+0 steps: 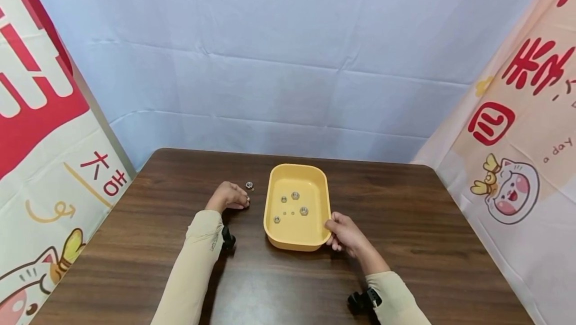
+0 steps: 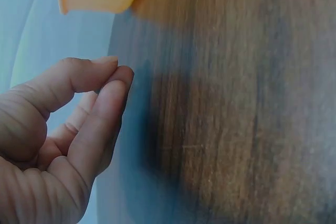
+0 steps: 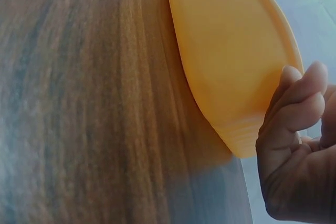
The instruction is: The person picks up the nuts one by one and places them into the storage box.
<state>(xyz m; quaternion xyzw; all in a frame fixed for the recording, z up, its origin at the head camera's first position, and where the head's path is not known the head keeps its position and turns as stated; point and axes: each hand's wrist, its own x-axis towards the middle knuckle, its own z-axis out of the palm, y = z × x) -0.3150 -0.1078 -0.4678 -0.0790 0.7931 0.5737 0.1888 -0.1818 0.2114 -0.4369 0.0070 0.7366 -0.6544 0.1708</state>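
A yellow plastic tray (image 1: 297,240) rests on the table, with several metal hex nuts of different sizes inside, the largest nut (image 1: 303,211) right of the middle. My right hand (image 1: 346,234) grips the tray's near right corner, thumb over the rim and fingers against the outer wall. Left of the tray, my left hand (image 1: 228,197) pinches a small shiny nut (image 1: 248,199) between thumb and fingertips, low over the table. The left wrist view shows the pinching left hand (image 2: 73,135), but its fingers hide the nut. Just beyond that hand lie a nut (image 1: 249,185) and a tiny nut-like piece (image 1: 253,189).
Everything stands on a dark brown wood-grain table (image 1: 405,205) with rounded far corners. A pale blue cloth (image 1: 270,65) hangs behind it. Printed cloths flank the table on the left and right. Each wrist wears a small black camera.
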